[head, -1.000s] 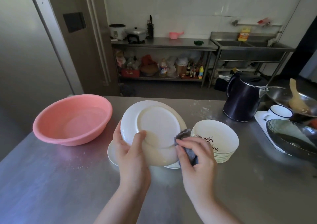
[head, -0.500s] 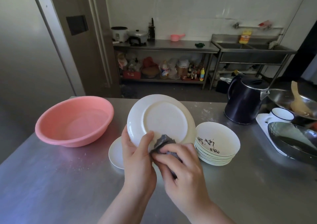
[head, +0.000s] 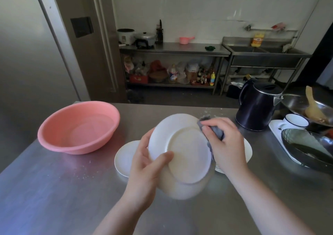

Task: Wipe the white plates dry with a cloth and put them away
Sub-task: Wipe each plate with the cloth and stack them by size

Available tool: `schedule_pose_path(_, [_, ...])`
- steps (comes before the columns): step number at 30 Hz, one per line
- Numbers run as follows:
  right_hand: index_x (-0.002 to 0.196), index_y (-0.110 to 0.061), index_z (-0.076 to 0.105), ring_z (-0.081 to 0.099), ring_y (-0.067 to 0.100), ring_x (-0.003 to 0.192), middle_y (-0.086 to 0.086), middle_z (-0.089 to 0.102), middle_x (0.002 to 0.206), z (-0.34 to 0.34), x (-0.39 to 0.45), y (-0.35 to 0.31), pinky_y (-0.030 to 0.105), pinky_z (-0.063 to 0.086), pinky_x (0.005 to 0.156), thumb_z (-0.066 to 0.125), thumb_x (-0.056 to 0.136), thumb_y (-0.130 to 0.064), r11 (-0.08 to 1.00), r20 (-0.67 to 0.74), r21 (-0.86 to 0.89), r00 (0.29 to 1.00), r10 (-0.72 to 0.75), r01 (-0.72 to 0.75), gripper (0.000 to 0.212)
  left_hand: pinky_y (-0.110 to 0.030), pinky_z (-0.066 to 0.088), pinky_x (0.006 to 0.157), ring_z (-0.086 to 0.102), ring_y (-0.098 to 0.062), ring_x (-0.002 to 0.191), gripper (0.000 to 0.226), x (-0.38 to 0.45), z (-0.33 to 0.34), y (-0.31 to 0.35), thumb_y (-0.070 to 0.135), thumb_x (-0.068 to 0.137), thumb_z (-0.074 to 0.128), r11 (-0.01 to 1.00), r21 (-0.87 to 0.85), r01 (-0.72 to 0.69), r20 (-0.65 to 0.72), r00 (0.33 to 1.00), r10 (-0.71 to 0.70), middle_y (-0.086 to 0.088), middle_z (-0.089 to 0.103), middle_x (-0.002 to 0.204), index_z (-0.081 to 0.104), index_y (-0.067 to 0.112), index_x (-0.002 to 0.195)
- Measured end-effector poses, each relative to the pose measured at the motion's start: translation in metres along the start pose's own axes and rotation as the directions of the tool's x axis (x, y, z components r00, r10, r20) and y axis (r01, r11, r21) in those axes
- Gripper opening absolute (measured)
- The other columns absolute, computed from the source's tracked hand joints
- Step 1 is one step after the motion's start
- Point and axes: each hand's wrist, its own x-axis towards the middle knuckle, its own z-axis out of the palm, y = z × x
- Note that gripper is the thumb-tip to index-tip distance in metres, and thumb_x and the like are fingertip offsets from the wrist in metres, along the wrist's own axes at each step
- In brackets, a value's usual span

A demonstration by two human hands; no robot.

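My left hand (head: pixel 144 164) grips a white plate (head: pixel 182 150) by its lower left rim, thumb on its underside, which faces me. It is tilted above the steel counter. My right hand (head: pixel 225 144) holds a grey cloth (head: pixel 215 129) bunched against the plate's upper right rim. Another white plate (head: pixel 124 155) lies flat on the counter just left of my left hand. A stack of white plates (head: pixel 247 151) sits behind my right hand, mostly hidden by it.
A pink basin (head: pixel 79 126) stands at the left of the steel counter (head: pixel 54 189). At the right are a dark kettle (head: pixel 255 106), a white mug (head: pixel 295 121) on a white tray, and metal pans (head: pixel 310 148). Shelves and a sink lie across the aisle.
My right hand has slid the cloth from the plate's lower edge up to its upper right rim. The plate has tipped lower and closer to me in my left hand.
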Motion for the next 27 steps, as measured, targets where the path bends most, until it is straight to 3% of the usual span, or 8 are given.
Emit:
schedule_pose_path(3, [0.089,-0.025,0.074,0.052,0.012,0.096,-0.012,0.061,0.095,0.008,0.008,-0.021,0.016,0.037,0.087,0.064,0.087,-0.019,0.971,0.15,-0.081,0.966,-0.211,0.224,0.013,-0.02,0.051,0.085,0.064,-0.012,0.11,0.056,-0.003,0.002,-0.003,0.009,0.074,0.065,0.994,0.103,-0.034,0.065,0.997,0.028,0.006,0.07,0.115,0.058,0.023,0.128])
schedule_pose_path(6, [0.091,-0.023,0.075,0.049,0.017,0.09,-0.01,0.061,0.096,0.02,0.002,-0.038,0.026,0.042,0.083,0.062,0.09,-0.019,0.879,0.303,-0.088,0.853,-0.425,0.469,0.013,-0.021,0.048,0.097,0.058,-0.005,0.121,0.059,-0.004,0.002,-0.005,0.011,0.078,0.064,0.989,0.14,-0.04,0.105,0.994,0.025,0.013,0.066,0.125,0.054,0.029,0.132])
schedule_pose_path(10, [0.091,-0.023,0.075,0.047,0.02,0.086,-0.01,0.061,0.096,0.027,-0.001,-0.041,0.034,0.045,0.074,0.057,0.094,-0.025,0.799,0.38,-0.081,0.76,-0.528,0.596,0.018,-0.014,0.043,0.096,0.053,-0.003,0.128,0.054,-0.003,-0.002,-0.002,0.005,0.085,0.06,0.983,0.16,-0.085,0.173,0.983,0.057,0.012,0.063,0.131,0.053,0.027,0.134])
schedule_pose_path(16, [0.091,-0.021,0.076,0.051,0.022,0.089,-0.006,0.063,0.098,0.03,0.001,-0.044,0.035,0.046,0.078,0.065,0.09,-0.013,0.823,0.275,-0.063,0.802,-0.53,0.565,0.013,-0.038,0.047,0.105,0.057,-0.023,0.126,0.043,-0.001,-0.001,0.005,0.01,0.091,0.061,0.999,0.032,-0.033,0.188,0.982,0.027,-0.006,0.065,0.129,0.056,0.015,0.134])
schedule_pose_path(20, [0.091,-0.02,0.076,0.052,0.017,0.093,-0.009,0.063,0.097,0.027,0.003,-0.048,0.027,0.045,0.082,0.066,0.088,-0.014,0.878,0.262,-0.025,0.85,-0.457,0.479,0.012,-0.058,0.037,0.11,0.054,-0.035,0.129,0.043,-0.001,-0.002,0.002,0.019,0.096,0.055,0.999,-0.023,0.043,0.171,0.984,-0.038,-0.015,0.062,0.132,0.053,0.01,0.138])
schedule_pose_path(24, [0.089,-0.02,0.074,0.055,0.014,0.097,-0.011,0.063,0.095,0.016,-0.003,-0.039,0.016,0.039,0.086,0.066,0.086,-0.015,0.96,0.099,0.056,0.955,-0.28,0.275,0.01,-0.045,0.051,0.095,0.063,-0.034,0.117,0.044,-0.002,-0.007,-0.004,0.025,0.09,0.059,0.993,-0.065,0.096,0.075,0.993,-0.091,-0.013,0.068,0.123,0.059,0.016,0.133])
schedule_pose_path(27, [0.091,-0.025,0.072,0.059,0.014,0.098,-0.014,0.064,0.096,0.006,-0.02,-0.025,0.022,0.043,0.086,0.066,0.085,-0.017,0.986,-0.01,0.09,0.991,-0.137,0.137,0.012,-0.031,0.056,0.08,0.068,-0.027,0.108,0.044,-0.002,-0.014,-0.007,0.031,0.083,0.062,0.983,-0.138,0.123,-0.035,0.991,-0.129,-0.007,0.071,0.117,0.063,0.024,0.126])
